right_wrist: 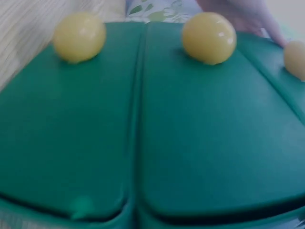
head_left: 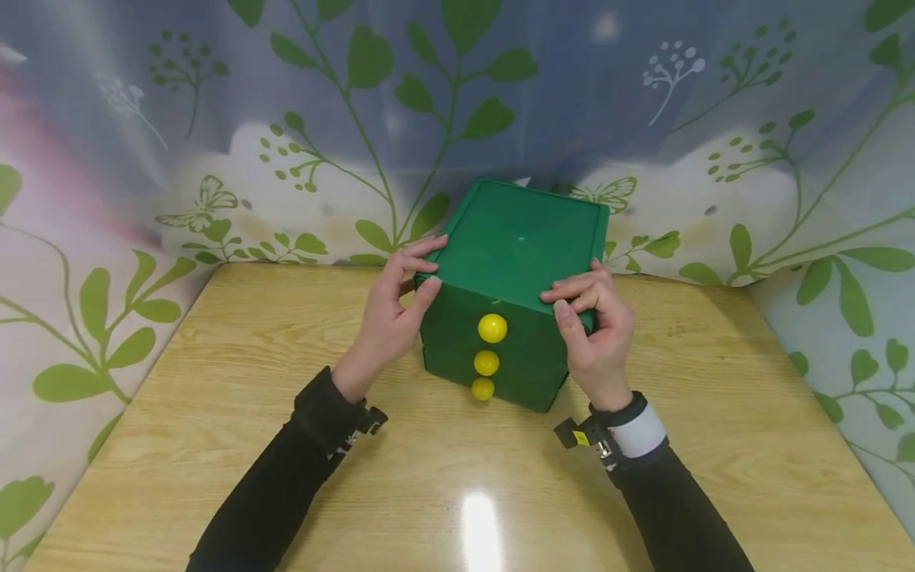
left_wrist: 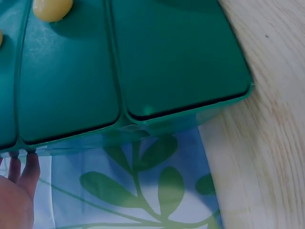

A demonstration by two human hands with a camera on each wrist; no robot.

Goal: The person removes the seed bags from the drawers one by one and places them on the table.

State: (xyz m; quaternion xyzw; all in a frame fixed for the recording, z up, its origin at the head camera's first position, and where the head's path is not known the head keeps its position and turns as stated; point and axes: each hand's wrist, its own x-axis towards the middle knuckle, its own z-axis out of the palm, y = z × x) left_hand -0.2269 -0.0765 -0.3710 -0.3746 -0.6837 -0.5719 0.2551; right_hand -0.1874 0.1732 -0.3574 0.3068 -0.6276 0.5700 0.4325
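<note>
A green box of stacked drawers (head_left: 518,238), with round yellow knobs (head_left: 492,328) in a column down its front, stands near the back of the table. My left hand (head_left: 393,302) holds its top left edge, thumb at the front corner and fingers along the side. At the top right front corner my right hand (head_left: 600,334) grips the box, with a fingertip on the lid edge and the thumb in front. The left wrist view shows drawer fronts (left_wrist: 181,57) and left fingers (left_wrist: 29,174) against the side. Closed drawer fronts (right_wrist: 214,133) fill the right wrist view.
The box stands on a light wood table (head_left: 457,477). Behind it hangs a curtain (head_left: 557,95) printed with green leaves, close to the box's back edge. Similar leaf-printed cloth also borders the table on both sides.
</note>
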